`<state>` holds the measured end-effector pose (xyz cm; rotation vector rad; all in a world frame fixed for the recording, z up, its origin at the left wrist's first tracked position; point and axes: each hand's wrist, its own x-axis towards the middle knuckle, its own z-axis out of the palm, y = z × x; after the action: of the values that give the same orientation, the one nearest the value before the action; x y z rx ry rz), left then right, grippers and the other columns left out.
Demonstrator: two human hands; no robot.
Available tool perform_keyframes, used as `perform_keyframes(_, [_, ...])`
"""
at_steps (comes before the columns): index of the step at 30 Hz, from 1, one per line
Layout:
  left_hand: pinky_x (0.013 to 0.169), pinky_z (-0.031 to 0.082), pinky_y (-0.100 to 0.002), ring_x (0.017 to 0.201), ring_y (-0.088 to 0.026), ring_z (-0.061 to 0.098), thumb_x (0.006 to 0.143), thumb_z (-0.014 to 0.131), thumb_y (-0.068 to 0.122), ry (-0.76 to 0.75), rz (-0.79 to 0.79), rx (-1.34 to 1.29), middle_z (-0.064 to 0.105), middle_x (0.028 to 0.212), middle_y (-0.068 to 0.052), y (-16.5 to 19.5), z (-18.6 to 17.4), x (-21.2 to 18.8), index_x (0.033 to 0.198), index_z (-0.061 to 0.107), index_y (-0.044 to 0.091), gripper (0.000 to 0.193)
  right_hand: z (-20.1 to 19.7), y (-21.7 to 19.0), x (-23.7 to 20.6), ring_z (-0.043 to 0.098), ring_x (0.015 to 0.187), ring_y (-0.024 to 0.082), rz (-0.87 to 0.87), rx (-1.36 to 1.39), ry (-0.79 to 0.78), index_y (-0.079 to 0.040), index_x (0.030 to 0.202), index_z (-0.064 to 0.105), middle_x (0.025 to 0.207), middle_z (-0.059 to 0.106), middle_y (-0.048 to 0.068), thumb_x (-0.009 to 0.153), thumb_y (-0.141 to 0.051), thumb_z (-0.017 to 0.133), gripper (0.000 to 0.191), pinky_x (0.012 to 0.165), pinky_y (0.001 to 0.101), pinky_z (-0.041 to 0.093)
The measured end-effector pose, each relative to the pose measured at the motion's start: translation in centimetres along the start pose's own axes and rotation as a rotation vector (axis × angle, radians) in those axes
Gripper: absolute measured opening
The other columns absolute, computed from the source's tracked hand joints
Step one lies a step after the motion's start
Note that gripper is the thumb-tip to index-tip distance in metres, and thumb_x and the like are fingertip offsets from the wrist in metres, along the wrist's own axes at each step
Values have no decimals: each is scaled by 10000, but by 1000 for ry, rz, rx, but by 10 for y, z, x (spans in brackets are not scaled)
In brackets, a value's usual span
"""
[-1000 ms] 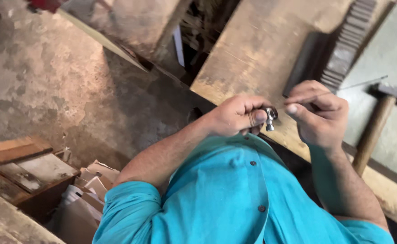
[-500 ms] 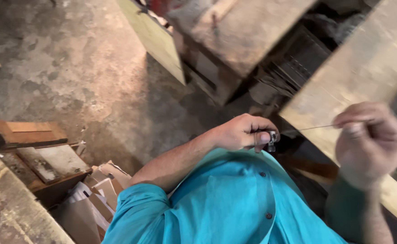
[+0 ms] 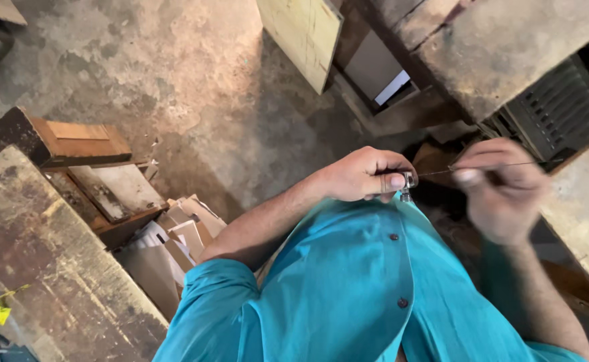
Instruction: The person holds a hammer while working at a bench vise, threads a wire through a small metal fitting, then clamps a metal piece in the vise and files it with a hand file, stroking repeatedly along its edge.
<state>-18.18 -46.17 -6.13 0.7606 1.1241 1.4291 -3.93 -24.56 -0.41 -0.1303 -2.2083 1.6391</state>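
My left hand (image 3: 363,175) is closed around a small shiny metal fitting (image 3: 406,183), held in front of my teal shirt (image 3: 348,281). My right hand (image 3: 499,191) is blurred and pinches a thin metal wire (image 3: 489,165) that runs from its fingers toward the fitting. Both hands are close together above the edge of a worn wooden workbench (image 3: 579,194).
Below lies a stained concrete floor (image 3: 194,87). Wooden blocks and offcuts (image 3: 73,144) are stacked at the left, with cardboard pieces (image 3: 174,234) beside them. A pale board (image 3: 304,37) leans at the top. A dark toothed metal part (image 3: 563,110) rests at the right.
The view has swung left, so the bench and hammer have left the frame. My right hand has come back toward the left hand, still pinching the wire.
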Motion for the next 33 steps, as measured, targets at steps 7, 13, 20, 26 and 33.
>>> perform_keyframes(7, [603, 511, -226, 730, -42, 629, 1060, 598, 382, 70, 1, 54, 702, 853, 16, 9, -56, 7, 1232, 680, 46, 386, 12, 15, 71, 635, 897, 125, 22, 165, 5, 9, 968, 700, 1020, 681, 84, 995, 42, 759, 73, 782, 237, 510])
perform_keyframes(13, [611, 495, -226, 770, -57, 638, 1042, 625, 411, 159, 8, -42, 699, 931, 12, 39, -98, 29, 1250, 661, 54, 415, 53, 36, 141, 588, 814, 121, -16, 75, -194, -8, 908, 709, 940, 677, 73, 889, 15, 806, 102, 718, 244, 462])
perform_keyframes(20, [623, 413, -216, 742, -66, 552, 1108, 603, 424, 128, 86, -298, 666, 933, -16, 73, -142, 39, 1319, 635, 39, 441, 47, 49, 175, 607, 1036, 81, 169, 372, -160, 4, 1269, 631, 1148, 650, 44, 1029, -47, 750, 273, 932, 224, 497])
perform_keyframes(26, [648, 391, -226, 706, -77, 500, 1160, 539, 363, 45, 141, -541, 623, 907, -40, 110, -197, 66, 1412, 567, 25, 422, 88, 39, 203, 659, 1112, 127, 392, 495, -89, 8, 1329, 613, 1177, 687, 66, 1011, -47, 699, 334, 1003, 297, 551])
perform_keyframes(33, [898, 519, -280, 938, -137, 613, 1140, 551, 290, -138, 138, -715, 640, 1124, -67, 164, -271, 89, 1490, 515, 53, 425, 184, 20, 245, 651, 1046, 97, 507, 523, 209, -40, 1342, 484, 1133, 631, 47, 907, 4, 740, 507, 896, 305, 577])
